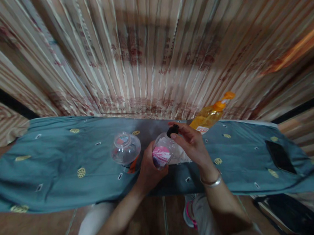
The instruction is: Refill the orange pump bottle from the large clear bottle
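My left hand (149,170) is wrapped round a clear plastic bottle (161,154) with a pink and white label, tilted above the cloth. At the bottle's upper right end, my right hand (193,141) pinches a black cap (172,131) between thumb and fingers. Whether the cap is threaded on or loose, I cannot tell. Just left of my left hand stands a rounded clear plastic jar (125,149) with an open mouth. Behind my right hand is a bottle of yellow liquid (207,117) with an orange top, appearing to lean right.
A long table under a blue-green patterned cloth (57,165) spans the view. A white sheet or cloth (180,158) lies below the held bottle. A black phone (280,156) rests at the right. Pleated curtain (152,52) hangs behind; a dark bag (292,212) is on the floor.
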The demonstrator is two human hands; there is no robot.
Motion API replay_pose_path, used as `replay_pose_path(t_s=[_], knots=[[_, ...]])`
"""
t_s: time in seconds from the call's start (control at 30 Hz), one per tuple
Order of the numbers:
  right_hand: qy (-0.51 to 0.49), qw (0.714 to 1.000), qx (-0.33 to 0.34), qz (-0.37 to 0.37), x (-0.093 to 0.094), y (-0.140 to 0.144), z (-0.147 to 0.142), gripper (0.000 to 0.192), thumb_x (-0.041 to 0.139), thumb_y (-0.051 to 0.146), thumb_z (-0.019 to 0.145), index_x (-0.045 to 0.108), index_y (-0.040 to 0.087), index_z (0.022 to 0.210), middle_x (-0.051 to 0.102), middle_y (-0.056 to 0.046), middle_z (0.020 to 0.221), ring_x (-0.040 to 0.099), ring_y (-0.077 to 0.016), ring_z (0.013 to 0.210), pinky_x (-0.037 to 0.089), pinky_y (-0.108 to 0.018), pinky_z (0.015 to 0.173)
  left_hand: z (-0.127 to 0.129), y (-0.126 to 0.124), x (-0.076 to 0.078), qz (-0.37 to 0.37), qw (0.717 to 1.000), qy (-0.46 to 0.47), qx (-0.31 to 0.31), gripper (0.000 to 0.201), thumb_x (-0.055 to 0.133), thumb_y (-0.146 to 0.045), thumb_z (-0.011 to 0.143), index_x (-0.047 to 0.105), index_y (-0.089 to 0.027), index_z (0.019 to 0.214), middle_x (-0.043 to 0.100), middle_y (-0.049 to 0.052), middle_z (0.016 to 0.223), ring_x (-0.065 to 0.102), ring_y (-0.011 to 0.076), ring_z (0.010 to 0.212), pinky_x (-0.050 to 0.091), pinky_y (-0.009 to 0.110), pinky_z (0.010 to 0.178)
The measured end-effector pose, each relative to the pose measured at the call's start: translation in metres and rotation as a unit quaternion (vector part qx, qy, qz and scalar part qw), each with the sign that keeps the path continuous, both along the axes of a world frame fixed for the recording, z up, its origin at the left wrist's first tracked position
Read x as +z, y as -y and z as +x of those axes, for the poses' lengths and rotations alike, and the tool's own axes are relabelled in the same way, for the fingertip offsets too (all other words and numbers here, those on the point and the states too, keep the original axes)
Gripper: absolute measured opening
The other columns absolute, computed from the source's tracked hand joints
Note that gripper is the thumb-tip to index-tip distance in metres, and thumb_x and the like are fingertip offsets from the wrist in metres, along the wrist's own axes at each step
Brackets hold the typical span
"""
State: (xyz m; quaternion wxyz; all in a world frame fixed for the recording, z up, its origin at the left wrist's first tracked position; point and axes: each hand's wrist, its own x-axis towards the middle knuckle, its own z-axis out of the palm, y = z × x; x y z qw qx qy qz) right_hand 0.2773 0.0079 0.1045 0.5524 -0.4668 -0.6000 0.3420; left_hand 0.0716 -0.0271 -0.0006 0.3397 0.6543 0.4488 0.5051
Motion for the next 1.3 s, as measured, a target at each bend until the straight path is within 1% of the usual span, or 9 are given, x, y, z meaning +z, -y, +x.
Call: replay_pose_path(t_s=[0.13,0.33,0.53,0.63,0.7,0.83,1.07,1.17,1.3], knots=[[0.005,1.0,-0.006,0.005,0.0002,0.0009,0.0017,0.054,0.103,0.076,0.099,0.094,0.035,0.132,0.099,-0.008,0.137,0.094,-0.034,0.132,0.077,-0.056,0.126,0.001,-0.0008,0.0008,0.004,1.0,-0.002,0.002,0.093,0.091,-0.019,0.079,0.069,-0.022,0.169,0.087,0.019,0.157,0.088,0.0427,0.145,0.073,0.058,0.126],[0.02,0.999,-0.049,0.007,-0.0032,-0.001,0.0022,0.054,0.11,0.078,0.091,0.088,0.031,0.106,0.098,-0.011,0.142,0.092,-0.0377,0.136,0.073,-0.062,0.131,-0.0004,-0.001,-0.0004,0.002,1.0,-0.01,0.005,0.094,0.092,-0.019,0.079,0.069,-0.022,0.17,0.087,0.019,0.159,0.087,0.0429,0.146,0.073,0.058,0.126],[0.005,1.0,0.006,-0.005,-0.0049,0.0,0.0044,0.05,0.1,0.075,0.102,0.094,0.035,0.13,0.098,-0.008,0.142,0.093,-0.0341,0.136,0.074,-0.058,0.132,-0.0017,-0.0016,-0.0054,0.011,1.0,-0.01,0.009,0.094,0.09,-0.02,0.081,0.067,-0.021,0.172,0.086,0.02,0.16,0.087,0.0426,0.147,0.072,0.058,0.127],[0.008,1.0,0.001,-0.003,-0.0048,0.0007,0.0037,0.055,0.102,0.075,0.101,0.093,0.035,0.138,0.098,-0.007,0.14,0.093,-0.034,0.135,0.074,-0.057,0.131,-0.0021,-0.0018,-0.0071,0.009,1.0,-0.013,0.014,0.095,0.09,-0.02,0.081,0.066,-0.021,0.172,0.086,0.02,0.16,0.086,0.0424,0.148,0.071,0.057,0.129],[0.016,1.0,-0.02,-0.003,-0.0048,0.0005,0.0026,0.059,0.106,0.076,0.096,0.093,0.035,0.136,0.098,-0.008,0.14,0.093,-0.0349,0.135,0.073,-0.058,0.131,-0.0024,-0.0019,-0.0066,0.012,1.0,-0.012,0.01,0.092,0.091,-0.021,0.083,0.067,-0.02,0.172,0.086,0.02,0.159,0.087,0.0424,0.147,0.071,0.057,0.128],[0.023,0.999,-0.045,-0.001,-0.0059,-0.001,0.0023,0.058,0.112,0.078,0.089,0.092,0.032,0.119,0.097,-0.01,0.144,0.091,-0.0362,0.136,0.072,-0.059,0.133,-0.0028,-0.002,-0.0022,0.009,1.0,-0.013,0.004,0.09,0.092,-0.021,0.084,0.068,-0.02,0.171,0.086,0.02,0.157,0.088,0.0422,0.143,0.073,0.057,0.125],[-0.001,0.999,0.031,-0.016,-0.0089,-0.0013,0.0085,0.054,0.101,0.076,0.103,0.093,0.035,0.136,0.097,-0.006,0.138,0.092,-0.033,0.135,0.071,-0.055,0.133,-0.0048,-0.0026,0.0016,0.013,1.0,-0.023,-0.002,0.091,0.092,-0.019,0.083,0.067,-0.019,0.17,0.086,0.021,0.157,0.088,0.0428,0.144,0.073,0.058,0.126],[0.006,1.0,0.014,-0.011,-0.0083,-0.001,0.0074,0.06,0.102,0.079,0.1,0.092,0.035,0.14,0.097,-0.007,0.139,0.091,-0.0338,0.135,0.072,-0.056,0.132,-0.004,-0.0015,-0.0008,0.028,0.999,-0.03,0.002,0.092,0.091,-0.018,0.084,0.065,-0.02,0.172,0.086,0.021,0.158,0.088,0.0435,0.144,0.073,0.059,0.125],[0.022,0.999,-0.029,-0.019,-0.0053,-0.0016,0.0066,0.068,0.107,0.083,0.093,0.093,0.031,0.134,0.097,-0.009,0.134,0.091,-0.0356,0.129,0.071,-0.059,0.129,-0.0011,0.0004,-0.0048,0.053,0.998,-0.038,0.018,0.091,0.088,-0.016,0.086,0.063,-0.021,0.174,0.086,0.021,0.157,0.089,0.0443,0.141,0.075,0.06,0.122]])
